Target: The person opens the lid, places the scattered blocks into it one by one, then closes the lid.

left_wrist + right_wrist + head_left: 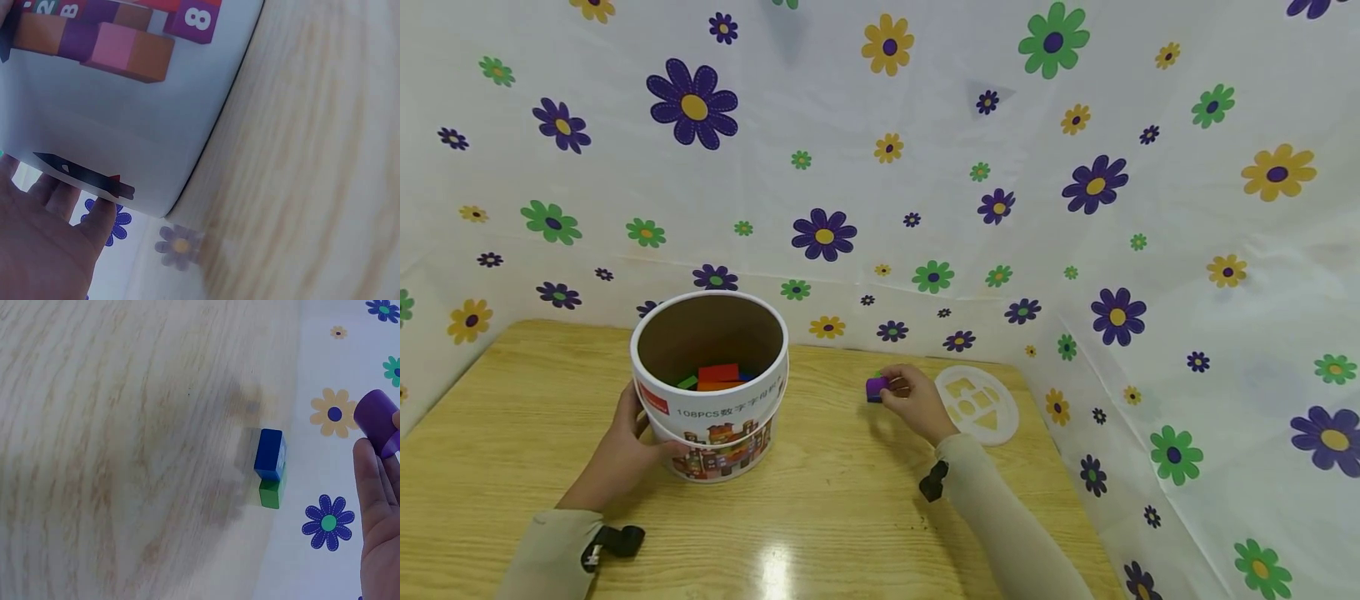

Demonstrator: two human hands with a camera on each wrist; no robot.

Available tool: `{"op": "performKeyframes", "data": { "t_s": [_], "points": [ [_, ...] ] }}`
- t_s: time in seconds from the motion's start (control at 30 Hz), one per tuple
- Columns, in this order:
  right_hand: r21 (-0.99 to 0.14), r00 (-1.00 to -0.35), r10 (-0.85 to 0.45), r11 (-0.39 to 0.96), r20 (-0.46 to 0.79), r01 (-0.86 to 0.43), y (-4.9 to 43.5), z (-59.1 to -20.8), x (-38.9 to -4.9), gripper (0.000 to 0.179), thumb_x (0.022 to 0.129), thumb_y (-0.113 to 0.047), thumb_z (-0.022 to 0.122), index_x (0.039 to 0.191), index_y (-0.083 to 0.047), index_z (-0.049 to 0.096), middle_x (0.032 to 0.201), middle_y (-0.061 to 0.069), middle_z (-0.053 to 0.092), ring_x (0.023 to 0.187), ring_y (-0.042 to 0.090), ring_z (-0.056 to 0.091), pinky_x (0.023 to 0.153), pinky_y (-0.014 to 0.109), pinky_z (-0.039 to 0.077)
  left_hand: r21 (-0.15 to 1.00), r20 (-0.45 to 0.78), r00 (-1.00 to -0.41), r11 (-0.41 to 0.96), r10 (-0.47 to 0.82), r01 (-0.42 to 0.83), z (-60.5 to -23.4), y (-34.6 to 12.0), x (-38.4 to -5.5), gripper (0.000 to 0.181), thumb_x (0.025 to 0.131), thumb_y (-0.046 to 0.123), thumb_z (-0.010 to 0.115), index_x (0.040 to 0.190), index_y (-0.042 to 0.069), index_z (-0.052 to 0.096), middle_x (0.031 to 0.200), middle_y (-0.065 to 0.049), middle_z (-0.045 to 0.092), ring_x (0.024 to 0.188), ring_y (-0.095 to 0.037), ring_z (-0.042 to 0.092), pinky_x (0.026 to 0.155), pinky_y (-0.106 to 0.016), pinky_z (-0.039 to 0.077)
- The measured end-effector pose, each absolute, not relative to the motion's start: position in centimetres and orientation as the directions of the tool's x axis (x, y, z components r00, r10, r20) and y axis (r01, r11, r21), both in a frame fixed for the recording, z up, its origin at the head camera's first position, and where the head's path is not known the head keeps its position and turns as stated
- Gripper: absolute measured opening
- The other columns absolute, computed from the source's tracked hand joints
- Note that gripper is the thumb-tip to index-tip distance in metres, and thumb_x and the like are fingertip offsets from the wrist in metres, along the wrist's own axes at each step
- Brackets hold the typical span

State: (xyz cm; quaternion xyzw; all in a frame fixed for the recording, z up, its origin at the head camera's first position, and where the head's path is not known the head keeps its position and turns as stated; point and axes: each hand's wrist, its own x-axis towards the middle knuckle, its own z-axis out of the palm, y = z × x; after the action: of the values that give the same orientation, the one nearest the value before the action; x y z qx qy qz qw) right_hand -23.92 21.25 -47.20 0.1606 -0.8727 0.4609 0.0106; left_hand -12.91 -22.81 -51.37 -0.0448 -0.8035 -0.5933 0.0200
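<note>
On the left of the head view, my left hand grips the side of a white bucket with printed block pictures, its thumb across the front. In the left wrist view its fingers lie along the bucket's wall. Colored blocks show inside, red, orange and green among them. My right hand pinches a small purple block with a rounded side between thumb and fingers. Beside it in the right wrist view, a blue block and a green block stand together on the table.
A white plastic plate with cut-out shapes lies right of my right hand, partly behind the wrist. The wooden table ends at a white flower-print cloth along the back and right. A wire handle hangs across the bucket's front.
</note>
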Motion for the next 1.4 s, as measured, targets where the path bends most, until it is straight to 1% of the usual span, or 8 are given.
{"op": "performKeyframes", "data": {
  "t_s": [0.17,0.43,0.53,0.63,0.77,0.93,1.2,1.4],
  "points": [
    [-0.799,-0.938,-0.279,0.507,0.204,-0.325,21.2,-46.9,-24.0,0.029,0.095,-0.005,0.073,0.124,-0.004,0.070,0.116,0.009,0.068,0.104,0.022,0.069,0.091,0.031,0.061,0.952,0.108,-0.993,0.283,0.045,0.116,-51.4,-22.9,-13.0,0.121,0.089,0.020,0.084,0.165,0.032,-0.010,0.170,-0.022,0.003,0.152,-0.057,0.004,0.114,-0.081,0.013],
    [-0.809,-0.929,-0.234,0.461,0.286,-0.365,20.9,-46.5,-23.8,0.027,0.094,-0.002,0.074,0.120,0.001,0.070,0.118,0.017,0.070,0.108,0.031,0.069,0.094,0.038,0.061,0.954,0.103,-0.994,0.280,0.043,0.110,-51.6,-22.9,-13.1,0.122,0.089,0.018,0.083,0.164,0.034,-0.012,0.171,-0.021,0.003,0.153,-0.055,0.006,0.115,-0.080,0.015],
    [-0.815,-0.923,-0.222,0.434,0.315,-0.383,20.9,-46.3,-23.9,0.025,0.093,-0.002,0.075,0.118,-0.001,0.071,0.115,0.013,0.072,0.106,0.029,0.070,0.093,0.034,0.061,0.954,0.091,-0.995,0.283,0.044,0.100,-51.6,-22.8,-13.0,0.122,0.090,0.019,0.083,0.164,0.033,-0.013,0.171,-0.021,0.001,0.153,-0.055,0.004,0.116,-0.079,0.015],
    [-0.813,-0.914,-0.225,0.419,0.339,-0.405,20.8,-45.9,-23.8,0.024,0.093,-0.003,0.075,0.117,-0.002,0.071,0.115,0.012,0.072,0.106,0.028,0.071,0.094,0.034,0.061,0.956,0.081,-0.996,0.281,0.041,0.090,-51.5,-22.7,-12.8,0.121,0.090,0.021,0.082,0.164,0.034,-0.013,0.171,-0.021,0.001,0.153,-0.056,0.004,0.115,-0.080,0.015],
    [-0.791,-0.907,-0.234,0.445,0.349,-0.420,20.4,-45.0,-23.8,0.025,0.095,-0.006,0.074,0.120,-0.004,0.071,0.116,0.010,0.072,0.105,0.025,0.072,0.096,0.037,0.060,0.957,0.076,-0.996,0.278,0.037,0.083,-51.5,-22.7,-12.7,0.120,0.091,0.024,0.082,0.164,0.037,-0.013,0.171,-0.022,0.001,0.152,-0.057,0.003,0.113,-0.081,0.015],
    [-0.763,-0.900,-0.244,0.478,0.360,-0.435,19.4,-43.7,-23.7,0.028,0.096,-0.009,0.074,0.123,-0.005,0.070,0.118,0.008,0.072,0.105,0.022,0.071,0.099,0.036,0.059,0.958,0.079,-0.996,0.273,0.039,0.086,-51.5,-22.8,-12.7,0.120,0.091,0.024,0.082,0.164,0.038,-0.012,0.171,-0.022,0.002,0.152,-0.057,0.003,0.113,-0.081,0.015],
    [-0.679,-0.830,-0.285,0.478,0.480,-0.557,17.4,-41.4,-23.8,0.027,0.097,-0.010,0.073,0.123,-0.004,0.071,0.116,0.008,0.071,0.105,0.022,0.070,0.098,0.033,0.059,0.956,0.102,-0.993,0.271,0.051,0.113,-51.9,-23.1,-13.1,0.120,0.090,0.020,0.083,0.164,0.040,-0.010,0.171,-0.020,0.003,0.152,-0.057,0.004,0.113,-0.082,0.014],
    [-0.675,-0.793,-0.321,0.415,0.519,-0.610,15.5,-39.4,-23.6,0.027,0.098,-0.013,0.072,0.124,-0.007,0.071,0.117,0.006,0.070,0.106,0.021,0.069,0.099,0.036,0.059,0.951,0.088,-0.995,0.291,0.049,0.099,-51.6,-23.1,-12.9,0.122,0.089,0.024,0.084,0.164,0.039,-0.012,0.171,-0.021,0.002,0.152,-0.058,0.005,0.113,-0.082,0.016]
  ]
}}
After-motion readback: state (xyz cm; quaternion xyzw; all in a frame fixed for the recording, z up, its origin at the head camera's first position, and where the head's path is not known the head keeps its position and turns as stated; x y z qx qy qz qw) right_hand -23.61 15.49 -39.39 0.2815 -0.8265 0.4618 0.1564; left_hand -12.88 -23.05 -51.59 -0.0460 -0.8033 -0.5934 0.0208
